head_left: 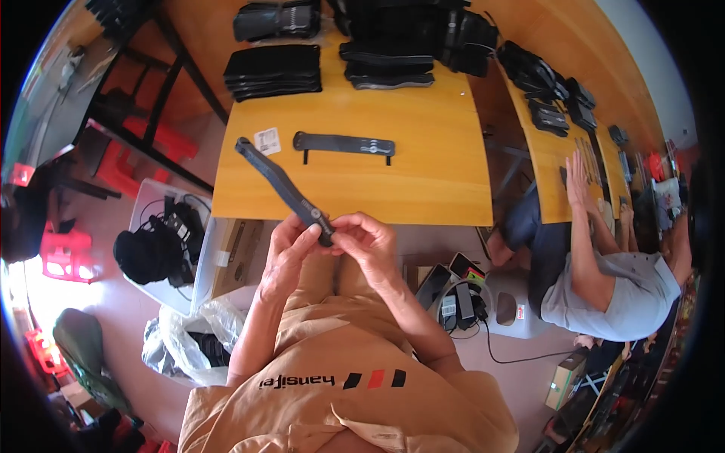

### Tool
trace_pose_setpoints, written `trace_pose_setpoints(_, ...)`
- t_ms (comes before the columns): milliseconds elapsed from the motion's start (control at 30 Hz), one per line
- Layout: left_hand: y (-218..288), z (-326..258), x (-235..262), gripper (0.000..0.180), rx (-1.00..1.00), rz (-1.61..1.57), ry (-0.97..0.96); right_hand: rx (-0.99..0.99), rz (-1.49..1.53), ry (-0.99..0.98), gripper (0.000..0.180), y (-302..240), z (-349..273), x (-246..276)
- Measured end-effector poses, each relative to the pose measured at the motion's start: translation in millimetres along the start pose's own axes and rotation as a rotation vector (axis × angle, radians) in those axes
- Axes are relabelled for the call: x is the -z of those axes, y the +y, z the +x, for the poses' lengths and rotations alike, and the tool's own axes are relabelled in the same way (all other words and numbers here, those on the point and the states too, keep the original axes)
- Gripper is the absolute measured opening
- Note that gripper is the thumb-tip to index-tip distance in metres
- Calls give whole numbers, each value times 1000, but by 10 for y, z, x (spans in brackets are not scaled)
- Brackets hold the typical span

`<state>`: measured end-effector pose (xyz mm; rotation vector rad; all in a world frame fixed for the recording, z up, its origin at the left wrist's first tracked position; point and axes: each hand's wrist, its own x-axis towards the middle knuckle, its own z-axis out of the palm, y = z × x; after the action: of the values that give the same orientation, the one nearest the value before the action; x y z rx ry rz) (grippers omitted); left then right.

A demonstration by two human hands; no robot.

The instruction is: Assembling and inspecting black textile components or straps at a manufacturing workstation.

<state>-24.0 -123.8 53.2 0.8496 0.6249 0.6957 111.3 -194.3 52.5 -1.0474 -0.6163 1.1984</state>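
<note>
A long dark strap (281,183) with a small pale print slants up and left from my fingers, its far end over the table. My left hand (289,249) is closed round its near end, thumb on top. The fingers of my right hand (368,245) pinch that same end from the other side. Beyond my hands, a second dark strap (343,143) lies flat on the yellow table (423,189), with two short black tabs sticking out on its near side. A white paper label (266,140) lies beside the far end of the held strap.
Stacks of black straps (273,72) and black bundles (400,30) line the table's far side. Left of the table stand a white bin (151,204) of black items and a clear plastic bag (177,340). At right, a co-worker in a grey shirt (619,294) sits at another table.
</note>
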Motion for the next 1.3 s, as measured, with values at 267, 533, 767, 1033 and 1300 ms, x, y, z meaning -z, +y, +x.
trace_pose_setpoints(267,88,150,-154,22,41,-72,-87,495,-656,35,14,-346,26,162)
trace_pose_setpoints(533,119,145,-241,25,14,7,-37,677,-970,-49,18,-478,3,135)
trace_pose_setpoints(767,44,157,-206,23,-10,39,-16,850,-1156,-125,21,-540,44,110)
trace_pose_setpoints(1033,-27,120,-229,18,-9,17,-19,639,-939,-45,17,-446,-7,166)
trace_pose_setpoints(1300,1,100,-265,18,-11,2,15,491,-852,-78,11,-543,-61,151)
